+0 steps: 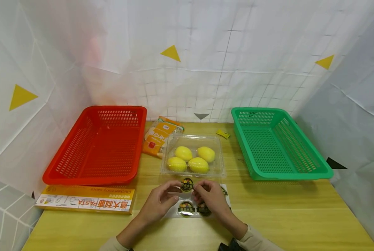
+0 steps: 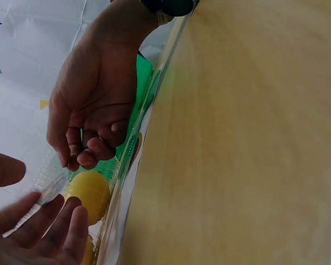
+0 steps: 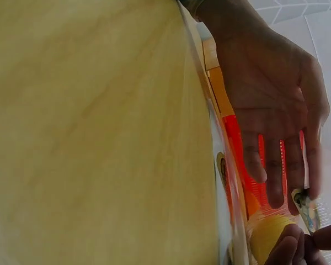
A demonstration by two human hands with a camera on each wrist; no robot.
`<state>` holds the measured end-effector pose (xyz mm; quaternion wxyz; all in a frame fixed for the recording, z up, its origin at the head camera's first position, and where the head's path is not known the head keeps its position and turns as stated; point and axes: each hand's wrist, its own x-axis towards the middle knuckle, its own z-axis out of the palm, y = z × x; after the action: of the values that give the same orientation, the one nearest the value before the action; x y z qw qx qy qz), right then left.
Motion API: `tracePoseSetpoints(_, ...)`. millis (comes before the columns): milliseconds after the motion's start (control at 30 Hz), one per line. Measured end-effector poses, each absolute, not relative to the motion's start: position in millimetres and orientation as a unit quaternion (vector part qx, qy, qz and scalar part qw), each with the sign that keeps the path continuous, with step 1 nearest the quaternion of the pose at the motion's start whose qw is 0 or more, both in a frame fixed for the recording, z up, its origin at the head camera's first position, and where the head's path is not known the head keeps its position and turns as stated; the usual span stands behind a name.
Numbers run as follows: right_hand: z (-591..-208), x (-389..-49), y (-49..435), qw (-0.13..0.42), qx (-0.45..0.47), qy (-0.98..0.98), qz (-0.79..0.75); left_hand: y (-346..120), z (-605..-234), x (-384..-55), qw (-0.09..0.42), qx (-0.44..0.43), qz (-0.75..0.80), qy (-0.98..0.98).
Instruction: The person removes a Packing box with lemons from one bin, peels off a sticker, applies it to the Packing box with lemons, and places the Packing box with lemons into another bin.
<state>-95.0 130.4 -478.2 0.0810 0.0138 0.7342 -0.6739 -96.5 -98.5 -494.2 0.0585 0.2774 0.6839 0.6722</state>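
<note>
In the head view, a round dark fruit-label sticker (image 1: 187,185) is held upright between the two hands. My right hand (image 1: 214,198) pinches its right edge between thumb and index finger. My left hand (image 1: 159,201) is at the opposite edge, fingers extended and fingertips right at the sticker; in the left wrist view its thumb stands apart from it. Beneath them lies a white sheet (image 1: 228,200) bearing several more such stickers, partly covered by the hands. Just beyond is a clear plastic box (image 1: 219,167) with several yellow lemons (image 1: 183,153) inside.
A red basket (image 1: 111,181) stands at the left, with a pasta box (image 1: 86,200) before it. Behind the plastic box lies an orange food packet (image 1: 157,137). To the right are a small yellow wrapped packet (image 1: 222,134) and a green basket (image 1: 293,176).
</note>
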Motion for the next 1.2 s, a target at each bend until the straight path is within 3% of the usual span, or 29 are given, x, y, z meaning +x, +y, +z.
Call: tracePoseSetpoints(1200, -439.6, -113.2, 133.9, 0.010, -0.052, 0.694, -0.718, -93.3, -455.5, -116.2, -0.022, 0.291, 0.634, 0.716)
